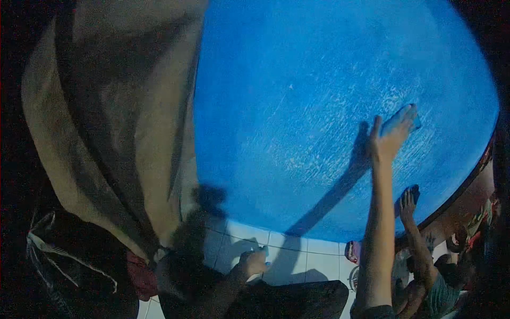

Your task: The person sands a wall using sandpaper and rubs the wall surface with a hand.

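My right hand [390, 139] reaches up and presses a flat blue-grey sanding block [416, 118] against a blue painted wall [255, 95]. The thumb points up on the left, and the fingers bend over the block. Whitish scuffs and streaks mark the paint around it. Low in the view, in front of my body, is my left hand [254, 263], its fingers curled in. It is in dim light, and I cannot make out what it holds, if anything. It stays apart from the wall.
On the right, another person's hand [408, 203] holds a dark block against the wall's lower part. A brown cloth [117, 106] hangs on the left beside the blue wall. White floor tiles [324, 260] lie below. Tangled pale strings [45, 244] show at the lower left.
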A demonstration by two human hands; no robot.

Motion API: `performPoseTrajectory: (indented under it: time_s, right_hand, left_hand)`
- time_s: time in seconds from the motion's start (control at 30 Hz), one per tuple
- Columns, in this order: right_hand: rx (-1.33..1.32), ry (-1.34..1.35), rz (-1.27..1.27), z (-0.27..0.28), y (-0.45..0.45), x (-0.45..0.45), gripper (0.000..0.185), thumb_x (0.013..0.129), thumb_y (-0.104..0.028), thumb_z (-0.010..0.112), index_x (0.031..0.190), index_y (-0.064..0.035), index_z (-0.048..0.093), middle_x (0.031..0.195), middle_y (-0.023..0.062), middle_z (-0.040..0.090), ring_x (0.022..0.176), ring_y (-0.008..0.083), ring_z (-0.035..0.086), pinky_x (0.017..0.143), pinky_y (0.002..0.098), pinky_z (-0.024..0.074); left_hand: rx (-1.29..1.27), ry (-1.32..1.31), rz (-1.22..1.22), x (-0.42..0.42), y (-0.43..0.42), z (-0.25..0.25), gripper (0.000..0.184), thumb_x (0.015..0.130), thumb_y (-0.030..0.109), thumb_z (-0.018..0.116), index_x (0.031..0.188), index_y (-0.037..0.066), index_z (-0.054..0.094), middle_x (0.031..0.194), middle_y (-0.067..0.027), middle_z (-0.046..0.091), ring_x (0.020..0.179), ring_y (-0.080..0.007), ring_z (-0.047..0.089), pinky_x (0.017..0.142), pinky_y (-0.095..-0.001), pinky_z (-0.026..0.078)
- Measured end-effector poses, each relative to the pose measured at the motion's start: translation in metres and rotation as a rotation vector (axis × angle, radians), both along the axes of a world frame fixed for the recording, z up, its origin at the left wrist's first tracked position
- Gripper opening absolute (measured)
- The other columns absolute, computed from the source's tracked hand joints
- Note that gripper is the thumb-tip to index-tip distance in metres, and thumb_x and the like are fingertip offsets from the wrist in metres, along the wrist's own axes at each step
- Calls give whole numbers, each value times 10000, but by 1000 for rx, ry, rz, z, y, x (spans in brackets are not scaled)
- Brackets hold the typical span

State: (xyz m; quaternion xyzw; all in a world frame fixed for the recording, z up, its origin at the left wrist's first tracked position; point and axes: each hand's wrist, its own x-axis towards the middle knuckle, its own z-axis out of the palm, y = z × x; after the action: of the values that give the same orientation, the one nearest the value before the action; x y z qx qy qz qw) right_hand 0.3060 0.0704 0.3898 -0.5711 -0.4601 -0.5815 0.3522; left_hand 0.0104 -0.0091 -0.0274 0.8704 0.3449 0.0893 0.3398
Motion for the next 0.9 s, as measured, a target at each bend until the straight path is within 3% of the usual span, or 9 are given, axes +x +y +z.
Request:
performPoseTrajectory:
  time_s: [0.03, 0.17, 0.2, 0.37, 0.47, 0.63, 0.8, 0.83, 0.9]
  right_hand:
    - [13, 6, 43, -9, 5, -18, 933, 940, -609, 414, 1502, 78, 125, 1568, 300, 101, 1471, 428, 52, 1180, 532, 35]
    - [-140, 37, 62, -34, 1, -53, 975, 928, -557, 507, 1472, 142, 101, 1546, 359, 37, 1457, 475, 0, 1176, 542, 25]
    - [-151, 79, 105, -34, 0, -55, 988, 921, -554, 521, 1471, 146, 93, 1549, 354, 24, 1459, 470, -11, 1177, 541, 21]
    - [-64, 269, 273, -35, 16, -59, 1048, 885, -545, 590, 1476, 140, 59, 1560, 334, -21, 1464, 452, -49, 1179, 530, 8]
    - [-32, 242, 210, -38, 21, -71, 1071, 872, -565, 594, 1480, 132, 53, 1563, 327, -45, 1465, 446, -61, 1181, 523, 7]
    - [-283, 67, 54, -40, 5, -69, 1068, 838, -654, 553, 1521, 32, 101, 1564, 327, 17, 1469, 448, -2, 1168, 568, 35]
    - [-686, -427, -27, -19, -34, 3, 944, 826, -683, 518, 1541, -145, 218, 1592, 235, 120, 1463, 439, 117, 1147, 601, 151]
    - [-640, -453, -13, -8, -40, 11, 921, 835, -628, 549, 1533, -116, 233, 1599, 203, 138, 1469, 417, 124, 1158, 589, 134]
    - [-425, -221, 83, 1, -38, 18, 926, 832, -616, 567, 1532, -108, 234, 1599, 209, 129, 1472, 415, 109, 1165, 577, 117]
  left_hand:
    - [22, 30, -4, 0, 5, -8, 458, 858, 320, 641, 1125, -46, 566, 929, -229, 650, 844, -370, 654, 733, -463, 534]
    - [137, 82, 22, 3, 5, -42, 498, 879, 375, 624, 1145, -42, 570, 934, -209, 668, 841, -338, 666, 745, -448, 544]
    - [177, 64, 21, 7, 4, -66, 500, 881, 386, 618, 1139, -40, 575, 935, -204, 670, 839, -333, 667, 749, -447, 546]
    - [253, 181, -179, 8, 16, -76, 523, 905, 393, 568, 1179, -52, 546, 898, -203, 680, 824, -326, 664, 746, -469, 544]
    - [293, 161, -219, 2, 25, -78, 579, 916, 394, 549, 1239, -83, 498, 893, -215, 679, 826, -335, 660, 741, -487, 538]
    - [-1, 293, -244, -1, 24, -75, 635, 933, 417, 532, 1283, -109, 470, 998, -264, 656, 913, -378, 647, 807, -505, 526]
    - [83, 245, -304, -4, 29, -57, 652, 939, 471, 506, 1261, -96, 489, 1056, -303, 627, 969, -404, 634, 819, -530, 520]
    - [84, 225, -294, -4, 29, -53, 652, 939, 478, 503, 1256, -91, 494, 1046, -305, 627, 969, -405, 635, 811, -536, 520]
    - [103, 233, -254, 3, 26, -62, 630, 936, 478, 510, 1237, -75, 509, 1031, -294, 630, 970, -402, 635, 806, -539, 520]
